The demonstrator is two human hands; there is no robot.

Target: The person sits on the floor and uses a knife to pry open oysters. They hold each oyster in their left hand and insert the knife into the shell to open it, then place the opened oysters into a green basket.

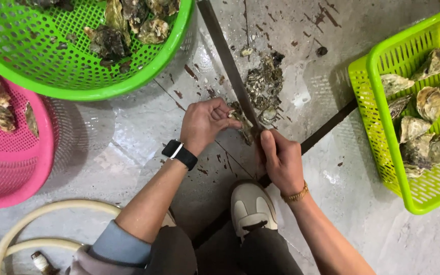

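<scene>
Oyster: I see a small oyster [241,121] on the wet concrete floor [128,137], lying against a long metal bar [227,61], between the two hands.
Left hand: left hand [204,122] curled, fingertips pinching the oyster's left edge and pressing it down; black watch [180,154] on that wrist.
Right hand: right hand [281,160] closed in a fist around a dark tool handle, thumb laid along the top; the tool's tip meets the oyster just beside the left fingertips. I can't make out the blade itself.
Shell debris: heap of broken shell [265,84] just beyond the oyster, right of the bar.
Round green basket: round green basket [77,76], upper left, several muddy oysters inside.
Pink basket: pink basket [11,163], far left, a few oysters in it.
Square lime basket: square lime basket [378,122], right, holds cleaner, paler oysters.
Foot: white shoe [252,209] just below the right hand.
Hose: pale hose [42,224] looped at lower left.
</scene>
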